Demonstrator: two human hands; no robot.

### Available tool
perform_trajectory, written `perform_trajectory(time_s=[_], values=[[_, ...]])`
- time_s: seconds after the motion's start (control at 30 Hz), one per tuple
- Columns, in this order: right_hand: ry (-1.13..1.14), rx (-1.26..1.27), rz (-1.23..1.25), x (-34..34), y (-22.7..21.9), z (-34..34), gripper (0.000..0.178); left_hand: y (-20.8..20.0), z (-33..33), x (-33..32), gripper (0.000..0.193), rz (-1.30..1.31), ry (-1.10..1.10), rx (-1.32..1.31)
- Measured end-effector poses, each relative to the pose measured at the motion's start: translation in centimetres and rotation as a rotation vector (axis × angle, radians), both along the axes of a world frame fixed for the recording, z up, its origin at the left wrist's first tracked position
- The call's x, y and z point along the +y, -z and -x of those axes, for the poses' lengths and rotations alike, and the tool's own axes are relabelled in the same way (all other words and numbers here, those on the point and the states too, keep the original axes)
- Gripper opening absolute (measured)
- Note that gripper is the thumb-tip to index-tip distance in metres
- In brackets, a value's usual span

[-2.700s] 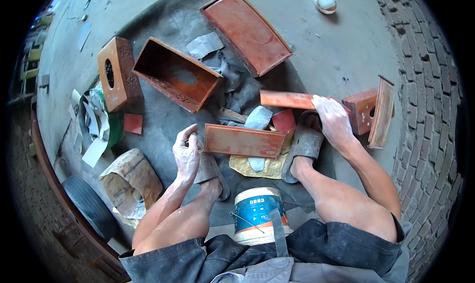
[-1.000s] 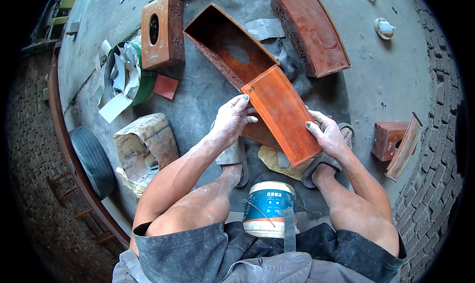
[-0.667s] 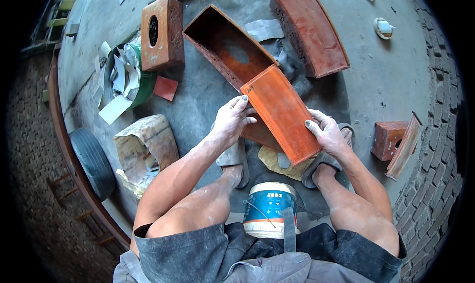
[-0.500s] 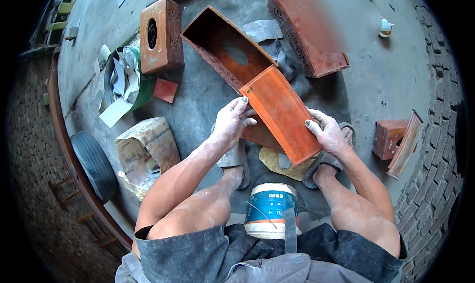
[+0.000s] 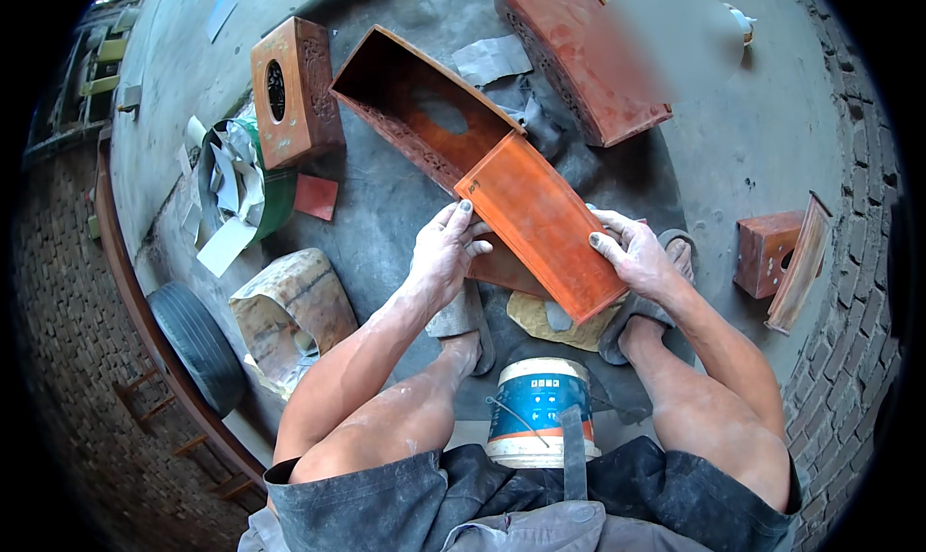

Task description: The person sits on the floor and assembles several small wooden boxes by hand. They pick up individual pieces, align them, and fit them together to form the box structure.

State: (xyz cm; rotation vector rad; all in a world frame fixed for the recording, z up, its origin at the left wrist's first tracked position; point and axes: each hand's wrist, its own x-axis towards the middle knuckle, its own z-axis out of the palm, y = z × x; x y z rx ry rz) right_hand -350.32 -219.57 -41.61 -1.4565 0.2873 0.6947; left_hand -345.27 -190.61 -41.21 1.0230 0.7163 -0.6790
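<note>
Head view: both hands grasp one orange panel

A long orange-red wooden panel (image 5: 542,226) with a stepped border lies slantwise between the person's two dusty hands. The left hand (image 5: 444,248) pinches its upper left edge, thumb on top; the right hand (image 5: 639,255) grips the opposite edge further down, thumb near the rim.

Just beyond the left hand, the panel's far end overlaps a reddish-brown wooden box with carved sides (image 5: 391,139), its hollow side facing up; whether they touch, I can't tell. Under the panel, between the hands, part of a darker red-brown board (image 5: 506,267) shows above a crumpled yellowish sheet (image 5: 527,315).

Well left of the left hand sit a flat red square (image 5: 315,196) and a green round bucket stuffed with paper (image 5: 279,200). Out to the right of the right hand, a narrow weathered wooden board (image 5: 799,272) stands tilted beside a small red-brown box (image 5: 760,259).
</note>
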Motion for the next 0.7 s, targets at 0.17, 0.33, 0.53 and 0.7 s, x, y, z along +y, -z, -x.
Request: perform_trajectory(time_s=[0.17,0.33,0.53,0.7], values=[[-0.002,-0.036,0.021,0.0,0.0,0.1,0.039,0.3,0.2,0.2,0.027,-0.010,0.005,-0.006],[0.068,0.003,-0.025,-0.1,0.4,0.2,0.040,0.5,-0.1,-0.3,0.031,-0.024,0.007,-0.020],[0.049,0.008,0.070,0.8,-1.1,-0.2,0.037,0.5,-0.1,0.2,0.032,-0.015,0.003,-0.074],[0.037,0.023,0.119,1.0,-1.1,0.1,0.039,0.7,0.2,0.3,0.032,-0.030,0.002,-0.089]])
